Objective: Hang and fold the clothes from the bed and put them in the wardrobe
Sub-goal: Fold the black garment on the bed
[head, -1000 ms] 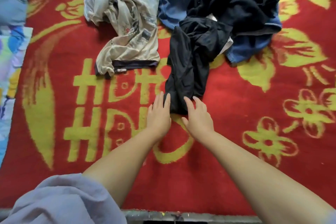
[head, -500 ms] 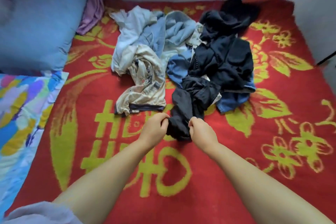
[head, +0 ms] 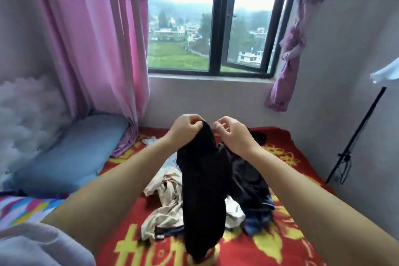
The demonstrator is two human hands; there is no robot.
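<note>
Head view: left hand (head: 183, 128) fingers pinch black garment (head: 203, 190); right hand (head: 232, 136) fingers curled (grip unclear).

We see a black garment (head: 203, 190), a red blanket (head: 278, 242) with yellow flowers, pink curtains (head: 97, 49), and a blue pillow (head: 71, 153).

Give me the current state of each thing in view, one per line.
black garment: lifted, hanging from the left hand
left hand: pinching the garment's top edge
right hand: fingers curled beside the garment, grip unclear
clothes pile: crumpled on the bed, unfolded
window: right pane swung open
pink curtain: drawn aside
</note>
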